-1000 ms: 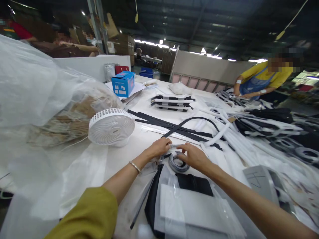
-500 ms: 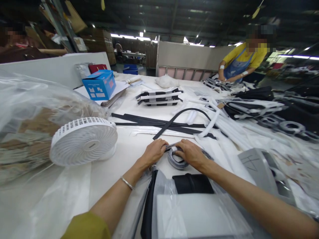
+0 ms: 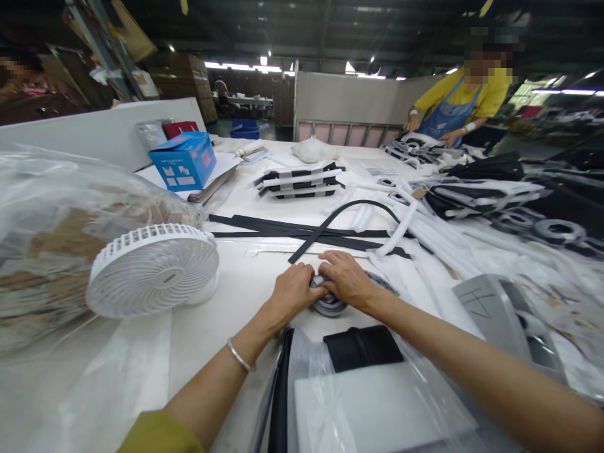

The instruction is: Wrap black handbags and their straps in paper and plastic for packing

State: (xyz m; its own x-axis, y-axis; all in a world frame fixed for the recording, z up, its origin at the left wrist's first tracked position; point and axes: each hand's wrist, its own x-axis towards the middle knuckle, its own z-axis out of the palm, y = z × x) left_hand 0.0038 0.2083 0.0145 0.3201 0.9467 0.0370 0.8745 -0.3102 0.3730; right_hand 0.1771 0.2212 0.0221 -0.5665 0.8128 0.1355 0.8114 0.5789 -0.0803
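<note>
Both of my hands meet over a coiled grey-and-black strap (image 3: 329,306) wrapped in clear film on the white table. My left hand (image 3: 296,288) grips the coil's left side, its thumb pressed towards the middle. From the right, my right hand (image 3: 346,277) closes its fingers over the top of the coil, hiding much of it. Nearer to me lies a clear plastic bag (image 3: 368,402) with a black leather-like piece (image 3: 363,348) and a white sheet inside. Just beyond my hands, flat black straps (image 3: 302,233) lie crossed, one of them curved in an arch.
A white fan (image 3: 153,270) and a big clear sack of tags (image 3: 61,251) stand left. A blue box (image 3: 183,161) is behind them. A grey tape dispenser (image 3: 500,321) and wrapped bags (image 3: 491,195) lie right. A co-worker (image 3: 453,107) handles items at the far right.
My hands have drawn closer together over the coil, my left thumb moving right onto it. The co-worker's hands have moved apart. The view has shifted slightly.
</note>
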